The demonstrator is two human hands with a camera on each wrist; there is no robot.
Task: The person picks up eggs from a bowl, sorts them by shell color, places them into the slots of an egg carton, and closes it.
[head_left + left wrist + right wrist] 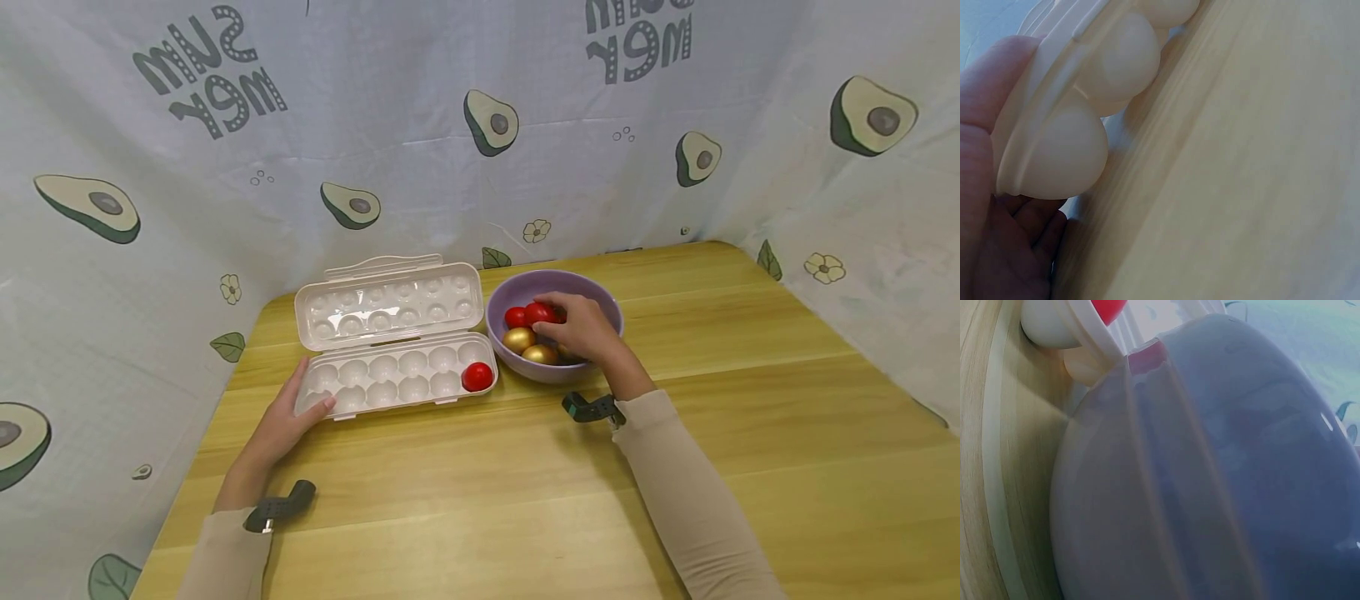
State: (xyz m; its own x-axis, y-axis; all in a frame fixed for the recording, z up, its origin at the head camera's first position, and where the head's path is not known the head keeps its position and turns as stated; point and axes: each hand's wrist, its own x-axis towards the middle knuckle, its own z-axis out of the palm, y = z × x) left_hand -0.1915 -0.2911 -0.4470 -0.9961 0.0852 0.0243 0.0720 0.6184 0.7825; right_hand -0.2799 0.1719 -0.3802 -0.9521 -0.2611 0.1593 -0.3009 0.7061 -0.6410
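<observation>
Inside the purple bowl [542, 374], the right hand [581, 327] has its thumb and fingertips drawn in around 1 red egg [537, 313], with little gap left between them; only the egg's left part shows, so I cannot tell which way its long axis points. Another red egg [515, 317] lies just to its left, and gold eggs [519, 339] lie nearer the person. The relation that counts runs sideways: the egg carton [397, 403] lies to the left of the bowl, just beside it, its long axis running left to right, the right end slightly farther from the person. Its tray has 2 rows of 6 cups, and 1 seated egg [477, 377], also red, is in the near row's right-end cup. The lid [387, 302] leans back along the far side. The left hand [281, 425] grips the carton's left end, thumb over the near corner and fingers bent beneath, as the left wrist view shows. So the right hand is the nearer to the occupied cup, with the bowl's left wall between its egg and the tray, while the left hand is well apart from the bowl.
</observation>
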